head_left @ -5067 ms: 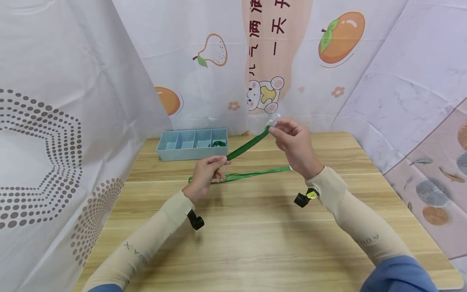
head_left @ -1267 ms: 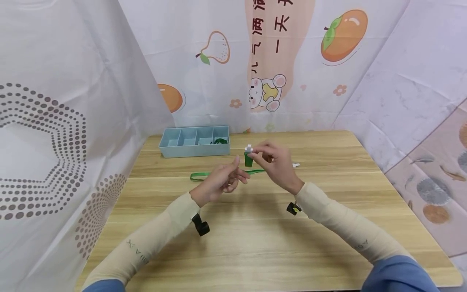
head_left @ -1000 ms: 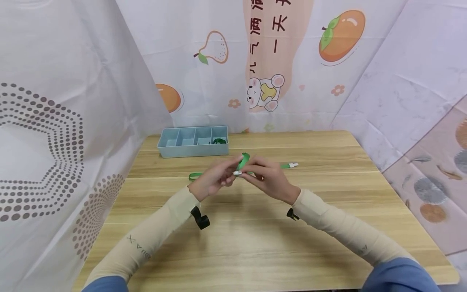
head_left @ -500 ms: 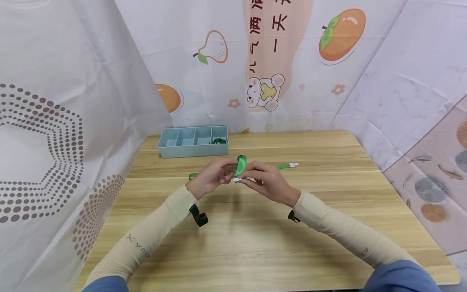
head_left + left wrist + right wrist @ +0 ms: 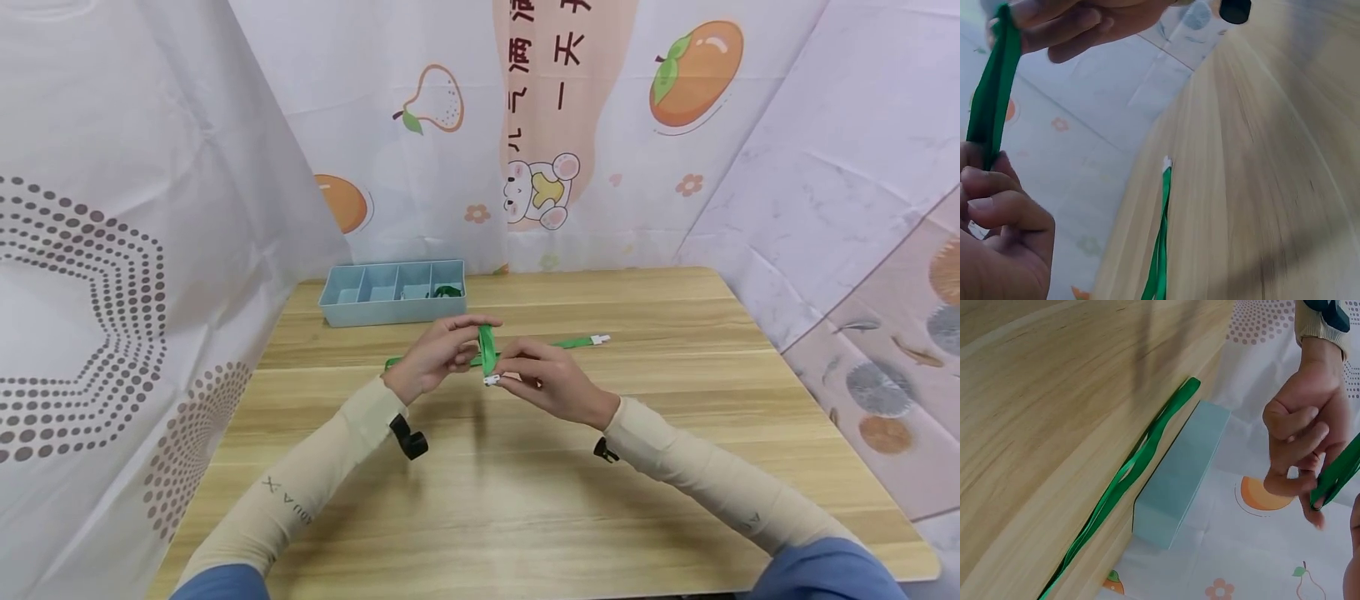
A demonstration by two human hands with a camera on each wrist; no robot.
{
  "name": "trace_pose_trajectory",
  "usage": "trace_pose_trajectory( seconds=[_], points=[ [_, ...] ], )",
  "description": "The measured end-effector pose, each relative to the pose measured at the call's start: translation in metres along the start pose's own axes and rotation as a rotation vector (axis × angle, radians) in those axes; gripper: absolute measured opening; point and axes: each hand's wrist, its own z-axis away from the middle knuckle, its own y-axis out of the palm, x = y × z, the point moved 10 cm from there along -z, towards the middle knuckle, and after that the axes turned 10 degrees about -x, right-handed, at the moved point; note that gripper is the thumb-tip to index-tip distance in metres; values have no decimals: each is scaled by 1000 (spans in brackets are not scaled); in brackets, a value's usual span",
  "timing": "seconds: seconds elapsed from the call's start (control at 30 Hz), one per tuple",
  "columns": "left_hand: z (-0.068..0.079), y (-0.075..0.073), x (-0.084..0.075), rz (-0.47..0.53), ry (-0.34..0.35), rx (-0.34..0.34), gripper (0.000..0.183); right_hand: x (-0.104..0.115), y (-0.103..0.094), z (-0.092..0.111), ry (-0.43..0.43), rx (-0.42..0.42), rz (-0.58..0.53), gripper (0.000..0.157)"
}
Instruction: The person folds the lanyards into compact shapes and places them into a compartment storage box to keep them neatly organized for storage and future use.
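Left hand (image 5: 438,354), fingers part-curled, held the green strap (image 5: 487,350) at twelve o'clock; right hand (image 5: 551,379) pinched its white clip (image 5: 491,380) end at six; it seemed light, limp, best gripped there.

You wear snug beige sleeves (image 5: 341,457) on both forearms, with dark lettering (image 5: 288,500) printed along them. Blue sleeves (image 5: 817,568) show above. A black strap (image 5: 409,438) curls from your left cuff, a black clip (image 5: 604,450) from your right.

The right wrist view's edge cuts off the held green strap (image 5: 1340,472).
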Motion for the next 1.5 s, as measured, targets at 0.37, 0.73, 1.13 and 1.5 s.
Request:
trace_pose_trajectory(
  seconds=[0.37, 0.73, 1.13, 1.5],
  points=[
    [-2, -5, -9, 12, 52, 103, 27, 0, -8, 2, 1, -21, 9, 15],
    [7, -3, -16, 52, 121, 170, 29, -3, -15, 5, 32, -70, -1, 16],
    [6, -8, -16, -17, 150, 177, 21, -1, -17, 5, 22, -80, 4, 18],
    [7, -5, -20, -157, 198, 99, 20, 1, -13, 7, -1, -67, 0, 17]
  ],
)
